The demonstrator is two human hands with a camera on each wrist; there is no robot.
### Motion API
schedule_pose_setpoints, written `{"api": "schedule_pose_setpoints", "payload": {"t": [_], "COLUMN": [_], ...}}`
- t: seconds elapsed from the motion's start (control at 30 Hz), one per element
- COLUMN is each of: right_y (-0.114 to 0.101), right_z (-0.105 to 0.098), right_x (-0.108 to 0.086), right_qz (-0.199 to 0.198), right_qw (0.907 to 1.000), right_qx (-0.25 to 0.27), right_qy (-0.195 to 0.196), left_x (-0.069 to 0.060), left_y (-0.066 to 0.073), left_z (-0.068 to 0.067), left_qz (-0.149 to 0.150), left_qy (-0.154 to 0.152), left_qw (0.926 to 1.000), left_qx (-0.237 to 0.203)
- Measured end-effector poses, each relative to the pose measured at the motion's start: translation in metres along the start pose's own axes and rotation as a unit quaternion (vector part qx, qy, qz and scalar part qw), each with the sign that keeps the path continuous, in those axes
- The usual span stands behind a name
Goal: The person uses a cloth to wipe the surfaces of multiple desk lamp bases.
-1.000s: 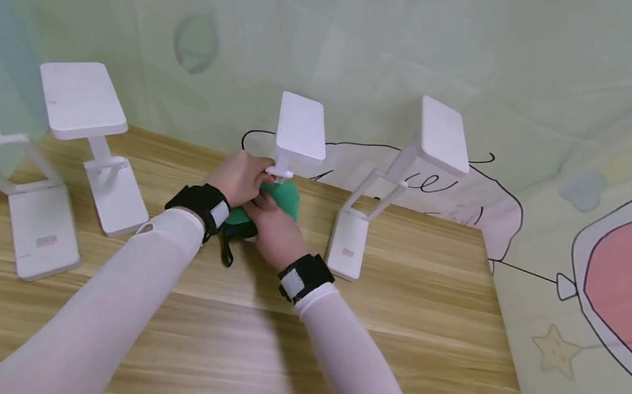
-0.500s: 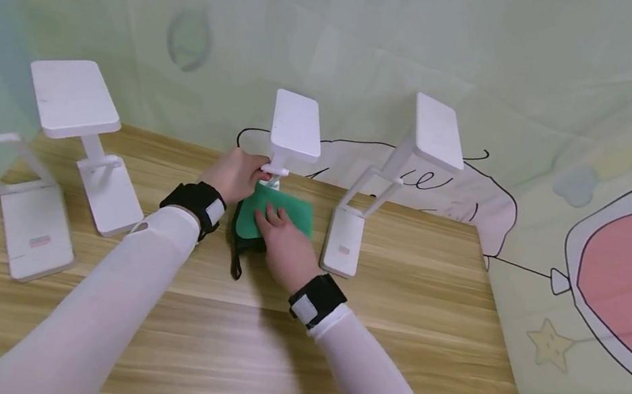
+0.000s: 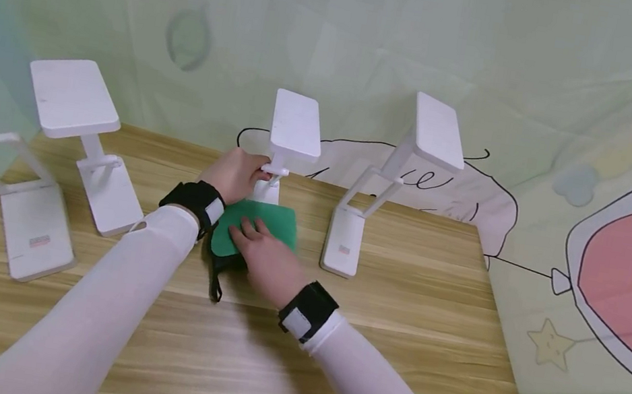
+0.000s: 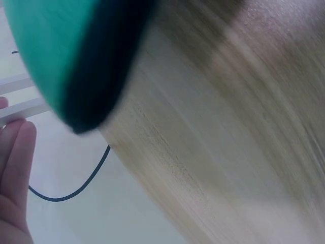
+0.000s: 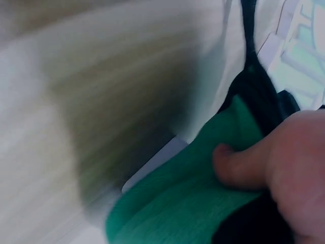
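A white folding desk lamp (image 3: 296,124) stands in the middle of the back row. My left hand (image 3: 232,175) pinches its arm at the joint below the head; in the left wrist view the fingers (image 4: 18,152) lie against white bars. With my right hand (image 3: 272,265) I hold a green cleaning pad (image 3: 278,220) with black edging and a hanging black loop over the lamp's base. Its fingers lie spread on the green top, while the right wrist view has the thumb (image 5: 238,168) pressed on a green face. Most of that base is hidden under the pad.
More white desk lamps flank the middle one: a lamp (image 3: 76,100) and a taller lamp (image 3: 41,231) at left, and another lamp (image 3: 438,133) at right. Behind the wooden table (image 3: 422,349) hangs a printed curtain (image 3: 376,42).
My right hand first spread the pad out and shifted right, then drew it toward me and left, uncovering the back of the lamp's base. The left hand stays on the lamp's joint.
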State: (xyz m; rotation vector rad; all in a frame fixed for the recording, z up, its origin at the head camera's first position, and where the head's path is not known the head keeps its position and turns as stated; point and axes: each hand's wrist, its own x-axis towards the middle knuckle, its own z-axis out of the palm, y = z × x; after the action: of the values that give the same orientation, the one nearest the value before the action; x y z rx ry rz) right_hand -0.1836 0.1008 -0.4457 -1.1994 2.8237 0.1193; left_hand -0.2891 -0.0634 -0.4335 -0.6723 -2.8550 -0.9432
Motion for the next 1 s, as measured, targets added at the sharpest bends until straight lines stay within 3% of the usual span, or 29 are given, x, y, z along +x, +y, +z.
{"api": "schedule_pose_setpoints", "payload": {"t": [0.2, 0.3, 0.47, 0.8, 1.0], "right_y": [0.018, 0.028, 0.041, 0.046, 0.051], "right_z": [0.013, 0.016, 0.016, 0.013, 0.014], "right_x": [0.026, 0.035, 0.041, 0.039, 0.023], "right_qz": [-0.065, -0.070, -0.027, 0.019, 0.055], "right_qw": [0.9960, 0.9926, 0.9911, 0.9939, 0.9937], "right_qx": [0.042, 0.064, 0.086, 0.081, 0.085], "right_qy": [0.045, 0.075, 0.098, 0.072, 0.047], "left_x": [0.000, 0.001, 0.003, 0.002, 0.002], "left_y": [-0.002, 0.000, 0.002, 0.002, 0.001], "left_z": [0.002, 0.002, 0.001, -0.001, 0.000], "left_qz": [0.005, 0.005, 0.005, -0.002, 0.002], "left_qy": [-0.001, -0.003, -0.008, -0.005, -0.010], "left_qw": [1.0000, 1.0000, 0.9999, 0.9999, 0.9999], "left_qx": [-0.004, -0.004, -0.009, -0.015, -0.013]}}
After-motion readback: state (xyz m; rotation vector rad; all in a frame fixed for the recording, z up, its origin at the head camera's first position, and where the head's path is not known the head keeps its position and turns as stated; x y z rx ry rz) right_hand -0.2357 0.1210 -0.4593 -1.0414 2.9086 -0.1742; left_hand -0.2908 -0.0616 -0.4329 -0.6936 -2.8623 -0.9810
